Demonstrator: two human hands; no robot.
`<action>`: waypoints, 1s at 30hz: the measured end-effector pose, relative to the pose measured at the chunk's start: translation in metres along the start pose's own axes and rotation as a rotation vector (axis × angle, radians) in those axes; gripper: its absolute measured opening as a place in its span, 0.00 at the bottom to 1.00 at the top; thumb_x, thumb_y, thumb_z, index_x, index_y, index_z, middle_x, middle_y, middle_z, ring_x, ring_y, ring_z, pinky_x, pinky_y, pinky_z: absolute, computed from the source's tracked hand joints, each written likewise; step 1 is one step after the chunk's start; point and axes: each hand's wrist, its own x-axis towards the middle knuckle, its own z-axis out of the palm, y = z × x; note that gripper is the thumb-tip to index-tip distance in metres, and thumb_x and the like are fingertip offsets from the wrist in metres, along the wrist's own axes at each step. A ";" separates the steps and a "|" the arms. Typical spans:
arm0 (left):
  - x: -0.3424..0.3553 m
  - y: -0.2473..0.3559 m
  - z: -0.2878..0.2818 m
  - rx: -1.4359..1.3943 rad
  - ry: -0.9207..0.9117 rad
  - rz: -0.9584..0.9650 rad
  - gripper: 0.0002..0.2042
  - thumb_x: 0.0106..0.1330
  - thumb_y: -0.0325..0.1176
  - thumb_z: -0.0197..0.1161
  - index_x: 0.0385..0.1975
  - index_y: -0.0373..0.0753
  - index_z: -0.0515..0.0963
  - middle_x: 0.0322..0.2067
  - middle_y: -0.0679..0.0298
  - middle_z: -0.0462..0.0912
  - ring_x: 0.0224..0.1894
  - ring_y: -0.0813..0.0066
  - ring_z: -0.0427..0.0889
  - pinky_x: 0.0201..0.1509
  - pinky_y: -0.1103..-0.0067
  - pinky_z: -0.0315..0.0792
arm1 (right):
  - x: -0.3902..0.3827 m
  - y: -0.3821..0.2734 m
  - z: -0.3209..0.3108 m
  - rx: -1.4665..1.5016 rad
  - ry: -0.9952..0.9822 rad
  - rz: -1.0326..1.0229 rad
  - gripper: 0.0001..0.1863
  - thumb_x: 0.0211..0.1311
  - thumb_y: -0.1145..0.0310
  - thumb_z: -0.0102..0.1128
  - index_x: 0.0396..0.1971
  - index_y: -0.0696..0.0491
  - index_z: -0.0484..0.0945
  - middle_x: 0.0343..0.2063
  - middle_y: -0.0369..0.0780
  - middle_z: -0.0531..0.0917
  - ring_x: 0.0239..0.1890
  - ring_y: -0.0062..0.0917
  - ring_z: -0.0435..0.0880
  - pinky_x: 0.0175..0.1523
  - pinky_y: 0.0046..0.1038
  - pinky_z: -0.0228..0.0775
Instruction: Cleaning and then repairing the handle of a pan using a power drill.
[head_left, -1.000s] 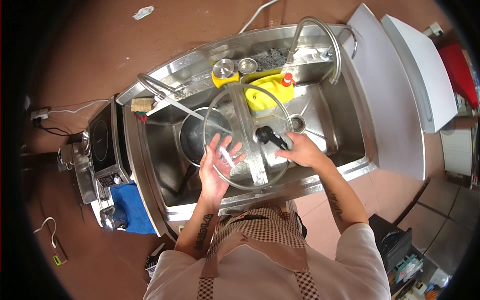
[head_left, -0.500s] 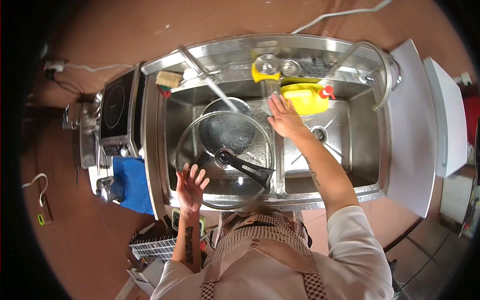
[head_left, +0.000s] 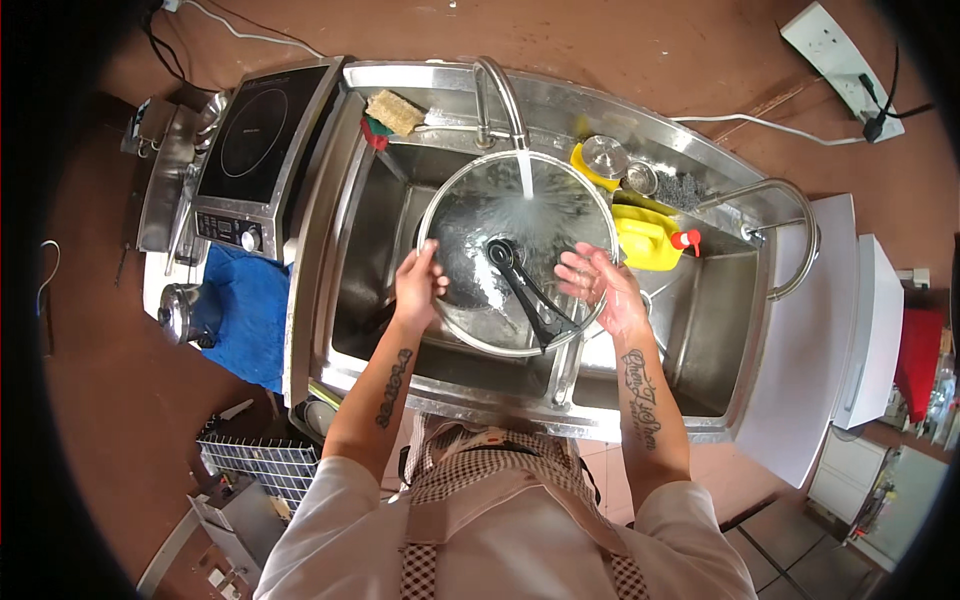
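A round glass lid (head_left: 465, 205) with a metal rim and a long black handle (head_left: 520, 285) is held level over the left sink basin. My left hand (head_left: 418, 285) is closed on the lid's left edge, fingers curled at the rim. At the right edge my right hand (head_left: 612, 290) supports the lid, its wet fingers spread against the glass. Water pours from the tap (head_left: 515, 110) onto the far part of the lid and splashes across it. Through the glass a dark pan shows dimly in the basin.
A yellow jug (head_left: 645, 238) with a red cap stands in the right basin (head_left: 700, 330). A sponge (head_left: 395, 112) and a steel scrubber (head_left: 640, 178) lie on the back ledge. An induction cooker (head_left: 255, 150) and a blue cloth (head_left: 245, 310) are at left, a second curved tap (head_left: 810, 235) at right.
My right hand has come from beside the yellow jug to the lid's right edge. The lid has moved farther back, under the running water. The tap's spout has swung right.
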 end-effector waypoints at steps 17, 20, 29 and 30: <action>-0.034 -0.011 0.076 1.110 -0.139 1.051 0.22 0.62 0.26 0.59 0.57 0.32 0.71 0.66 0.42 0.60 0.72 0.46 0.54 0.73 0.58 0.50 | 0.036 0.046 0.011 0.328 0.179 -0.169 0.24 0.73 0.51 0.48 0.49 0.60 0.70 0.48 0.49 0.81 0.50 0.40 0.82 0.55 0.39 0.76; -0.026 -0.002 0.090 0.494 -0.123 0.795 0.14 0.69 0.28 0.56 0.53 0.33 0.74 0.54 0.54 0.76 0.56 0.64 0.74 0.61 0.71 0.67 | 0.051 0.047 0.011 0.329 0.248 -0.168 0.25 0.72 0.50 0.48 0.47 0.60 0.70 0.48 0.49 0.80 0.51 0.40 0.81 0.56 0.40 0.76; -0.067 -0.001 0.152 -0.261 -0.406 -0.237 0.14 0.72 0.45 0.55 0.42 0.40 0.75 0.34 0.63 0.83 0.33 0.70 0.84 0.39 0.73 0.79 | 0.054 0.047 -0.025 0.361 0.015 -0.091 0.31 0.68 0.37 0.45 0.34 0.55 0.70 0.26 0.37 0.77 0.25 0.24 0.75 0.31 0.28 0.72; -0.070 0.000 0.154 -0.201 -0.469 -0.240 0.13 0.72 0.43 0.57 0.44 0.40 0.75 0.35 0.63 0.83 0.35 0.71 0.83 0.40 0.74 0.79 | 0.053 0.046 -0.044 0.303 -0.032 -0.063 0.31 0.67 0.37 0.46 0.33 0.55 0.71 0.23 0.37 0.76 0.21 0.22 0.73 0.25 0.24 0.69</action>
